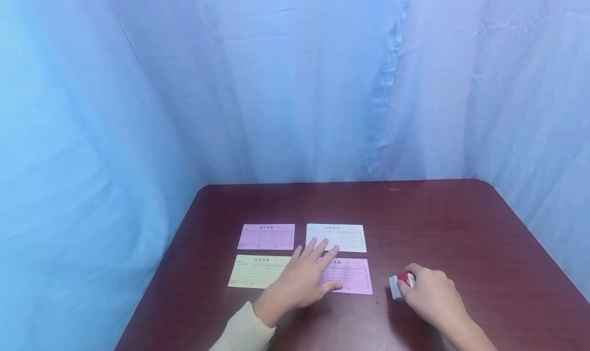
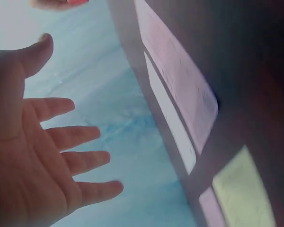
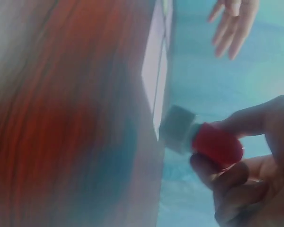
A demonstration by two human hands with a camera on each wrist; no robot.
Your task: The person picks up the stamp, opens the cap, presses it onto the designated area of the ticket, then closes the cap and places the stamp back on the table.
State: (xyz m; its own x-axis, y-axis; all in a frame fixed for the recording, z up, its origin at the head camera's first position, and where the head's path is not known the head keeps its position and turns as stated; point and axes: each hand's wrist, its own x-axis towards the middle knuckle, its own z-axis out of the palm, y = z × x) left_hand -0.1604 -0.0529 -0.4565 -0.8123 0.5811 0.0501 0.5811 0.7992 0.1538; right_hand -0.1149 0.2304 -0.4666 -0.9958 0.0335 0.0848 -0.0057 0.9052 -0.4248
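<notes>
My right hand (image 1: 435,295) grips a rubber stamp (image 1: 395,288) by its red handle, to the right of the paper slips. In the right wrist view the stamp's grey block (image 3: 178,128) points away from the fingers, above the table. My left hand (image 1: 304,279) is spread, palm down, over the slips, and the left wrist view shows air between the palm and the paper. It partly covers the near pink slip (image 1: 352,276) and the yellow slip (image 1: 255,271). Beyond its fingertips lies the white slip (image 1: 341,235), with another pink slip (image 1: 266,236) to its left. All are printed with grids.
The slips lie in two rows on a dark red-brown table (image 1: 442,223) with rounded far corners. Blue curtains (image 1: 295,84) hang behind the table and along both sides.
</notes>
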